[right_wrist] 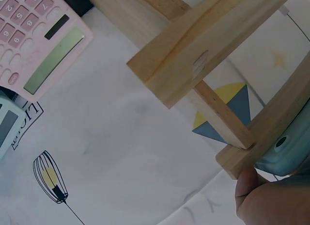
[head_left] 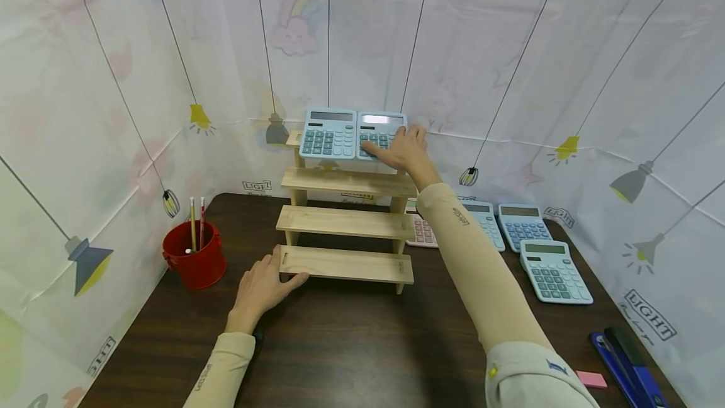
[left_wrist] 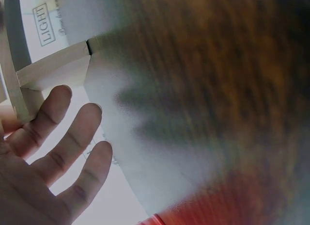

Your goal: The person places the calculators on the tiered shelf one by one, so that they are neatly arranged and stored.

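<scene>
Resting flat on the dark wooden table, the left hand lies with fingers relaxed and spread, its thumb touching the left end of the lowest step of the wooden tiered stand; the left wrist view shows those fingers straight and apart, holding nothing. Beyond it, up the stand, the right hand reaches to the top step, where its fingers lie over the keys of the right blue calculator, which leans upright against the backdrop; the thumb looks to hook behind that calculator's lower edge in the right wrist view, though how tightly the fingers close cannot be told. Just left of it on the same top step, touching it edge to edge, stands a second blue calculator. Left of the stand on the table sits a red cup with pencils upright in it. Right of the stand, a pink calculator lies flat just beside its leg, partly hidden by the right sleeve, and three more blue calculators lie flat further right. Well right of the stand, at the near table edge, lie a blue stapler and a pink eraser. Behind the stand, a white printed curtain with hanging lamp drawings and a rainbow encloses the table on three sides.
</scene>
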A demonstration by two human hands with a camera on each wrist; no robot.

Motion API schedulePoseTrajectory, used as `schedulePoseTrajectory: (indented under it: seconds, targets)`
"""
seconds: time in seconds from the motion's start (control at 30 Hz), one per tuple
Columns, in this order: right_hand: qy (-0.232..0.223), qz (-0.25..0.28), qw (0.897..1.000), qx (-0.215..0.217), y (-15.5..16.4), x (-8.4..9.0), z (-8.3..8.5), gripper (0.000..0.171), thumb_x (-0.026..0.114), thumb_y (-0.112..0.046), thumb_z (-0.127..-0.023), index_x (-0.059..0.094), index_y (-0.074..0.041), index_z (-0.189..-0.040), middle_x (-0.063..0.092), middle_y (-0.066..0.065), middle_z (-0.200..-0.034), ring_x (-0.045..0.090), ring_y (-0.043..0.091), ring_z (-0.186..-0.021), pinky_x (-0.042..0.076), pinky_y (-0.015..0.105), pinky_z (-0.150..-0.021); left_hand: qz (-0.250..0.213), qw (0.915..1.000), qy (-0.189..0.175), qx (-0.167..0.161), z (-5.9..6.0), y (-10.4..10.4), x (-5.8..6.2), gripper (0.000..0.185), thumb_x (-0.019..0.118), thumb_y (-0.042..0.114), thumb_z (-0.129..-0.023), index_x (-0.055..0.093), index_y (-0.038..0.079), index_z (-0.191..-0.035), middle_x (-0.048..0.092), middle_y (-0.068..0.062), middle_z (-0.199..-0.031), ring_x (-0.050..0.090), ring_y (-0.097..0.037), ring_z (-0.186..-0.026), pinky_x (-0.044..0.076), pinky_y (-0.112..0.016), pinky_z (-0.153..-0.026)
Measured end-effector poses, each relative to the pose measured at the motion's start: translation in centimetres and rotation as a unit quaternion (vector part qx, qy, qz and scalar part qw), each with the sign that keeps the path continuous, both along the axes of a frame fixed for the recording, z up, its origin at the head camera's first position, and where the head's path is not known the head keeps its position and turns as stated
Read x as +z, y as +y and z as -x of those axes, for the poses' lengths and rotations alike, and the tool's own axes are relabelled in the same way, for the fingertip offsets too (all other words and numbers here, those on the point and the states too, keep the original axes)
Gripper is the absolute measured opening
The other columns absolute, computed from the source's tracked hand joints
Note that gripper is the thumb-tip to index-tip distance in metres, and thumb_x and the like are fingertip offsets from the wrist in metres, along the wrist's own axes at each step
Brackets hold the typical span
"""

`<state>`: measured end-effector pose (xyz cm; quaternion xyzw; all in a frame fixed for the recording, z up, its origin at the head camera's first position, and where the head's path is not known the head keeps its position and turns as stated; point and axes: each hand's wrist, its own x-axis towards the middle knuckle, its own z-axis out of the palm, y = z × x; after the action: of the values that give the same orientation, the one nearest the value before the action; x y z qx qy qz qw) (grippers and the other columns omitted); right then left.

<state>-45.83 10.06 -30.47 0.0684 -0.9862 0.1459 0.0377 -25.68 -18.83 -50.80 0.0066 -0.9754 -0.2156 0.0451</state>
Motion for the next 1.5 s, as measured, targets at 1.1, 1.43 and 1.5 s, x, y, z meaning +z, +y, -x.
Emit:
schedulePoseTrajectory:
  seconds: [1.1, 1.43, 1.5]
  targets:
    - [0.037, 0.104, 0.994, 0.001, 6.0, -1.1, -4.3, 0.107, 0.026, -0.080, -0.092, 0.009, 0.001, -0.160, 0.010, 0.033, -0.163, 0.009, 0.051, -0.151, 0.019, 0.068, -0.120, -0.009, 0.9999, -0.012, -0.006, -0.2, 0.0, 0.3, 0.107, 0.057, 0.075, -0.087, 0.026, 0.001, -0.158, 0.055, -0.025, -0.141, 0.057, -0.046, -0.121, 0.043, -0.066, -0.101]
    - [0.038, 0.084, 0.996, -0.007, 11.5, -6.0, -8.0, 0.100, 0.028, -0.076, -0.095, 0.017, -0.001, -0.160, 0.018, 0.035, -0.161, 0.017, 0.055, -0.149, 0.020, 0.070, -0.118, -0.004, 0.9999, -0.013, -0.009, -0.1, 0.0, 0.1, 0.109, 0.055, 0.077, -0.086, 0.025, 0.000, -0.158, 0.054, -0.025, -0.142, 0.056, -0.047, -0.121, 0.043, -0.066, -0.101]
    - [0.032, 0.079, 0.996, -0.009, 12.5, -7.1, -8.6, 0.100, 0.029, -0.076, -0.095, 0.017, -0.001, -0.160, 0.017, 0.036, -0.161, 0.016, 0.056, -0.149, 0.020, 0.071, -0.117, -0.004, 0.9999, -0.013, -0.010, -0.2, 0.0, 0.1, 0.110, 0.054, 0.078, -0.086, 0.025, 0.000, -0.158, 0.054, -0.025, -0.142, 0.056, -0.046, -0.121, 0.043, -0.066, -0.101]
